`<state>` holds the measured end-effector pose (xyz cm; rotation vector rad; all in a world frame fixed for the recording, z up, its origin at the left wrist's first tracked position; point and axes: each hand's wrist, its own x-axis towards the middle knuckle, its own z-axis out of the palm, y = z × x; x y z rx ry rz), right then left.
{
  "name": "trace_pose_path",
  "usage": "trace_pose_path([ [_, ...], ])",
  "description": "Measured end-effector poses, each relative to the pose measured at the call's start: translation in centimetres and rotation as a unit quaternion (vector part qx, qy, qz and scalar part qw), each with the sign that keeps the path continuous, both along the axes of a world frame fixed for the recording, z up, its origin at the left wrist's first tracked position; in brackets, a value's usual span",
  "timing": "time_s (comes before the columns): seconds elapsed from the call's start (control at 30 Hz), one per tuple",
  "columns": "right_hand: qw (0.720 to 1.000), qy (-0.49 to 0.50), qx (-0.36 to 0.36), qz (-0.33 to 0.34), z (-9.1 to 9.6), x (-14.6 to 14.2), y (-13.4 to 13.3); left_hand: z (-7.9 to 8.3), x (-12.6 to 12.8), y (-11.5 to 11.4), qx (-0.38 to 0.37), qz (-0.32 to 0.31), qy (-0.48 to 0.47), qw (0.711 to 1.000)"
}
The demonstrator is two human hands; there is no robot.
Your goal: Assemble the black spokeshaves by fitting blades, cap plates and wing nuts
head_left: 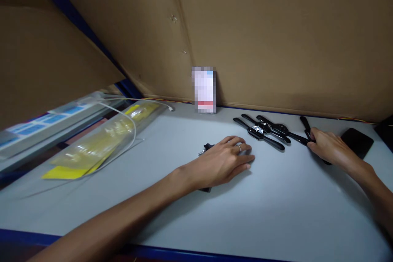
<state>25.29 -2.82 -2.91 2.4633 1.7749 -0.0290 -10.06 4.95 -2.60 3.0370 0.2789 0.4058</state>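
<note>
My left hand [225,161] lies palm down on the pale table [276,217], fingers stretched out over a small black part [207,147] whose ends show at the thumb side and under the wrist. A ring sits on one finger. My right hand [328,148] is curled at the right, its fingers closed round the end of a black handled tool [306,126]. Between the hands lie several black handled tools [264,131] crossed in a small heap.
A black phone-like slab [357,142] lies beyond my right hand. Clear bags with yellow cards [101,141] and a white cable lie at the left, beside a long white bar [52,120]. A blurred card [204,89] leans on the cardboard back wall [276,37].
</note>
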Motion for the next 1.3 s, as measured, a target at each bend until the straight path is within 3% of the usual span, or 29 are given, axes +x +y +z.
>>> trace_pose_path([
  [0.4, 0.995, 0.039, 0.092, -0.021, 0.8, 0.3, 0.0, -0.4, 0.0, 0.3, -0.009, 0.004, 0.003, 1.000],
  [0.57, 0.976, 0.073, 0.204, -0.032, 2.3, -2.4, -0.2, -0.7, 0.1, 0.6, -0.043, 0.023, -0.037, 0.998],
  [0.67, 0.967, 0.130, 0.218, 0.023, 2.7, -5.8, -1.0, -0.8, 0.1, 0.8, -0.038, 0.042, -0.080, 0.995],
  [0.77, 0.955, 0.210, 0.157, 0.142, 2.3, -9.5, -2.2, -0.8, 0.0, 1.0, -0.039, 0.067, -0.145, 0.986],
  [0.9, 0.941, 0.229, 0.107, 0.224, 1.3, -12.8, -3.4, -0.7, 0.0, 0.9, -0.044, 0.071, -0.184, 0.979],
  [1.2, 0.943, 0.189, 0.116, 0.248, 0.3, -12.9, -3.5, -1.0, 0.2, 0.6, -0.067, 0.049, -0.139, 0.987],
  [1.3, 0.945, 0.145, 0.172, 0.236, 0.9, -11.1, -2.8, -1.1, 0.1, 0.6, -0.064, 0.046, -0.148, 0.986],
])
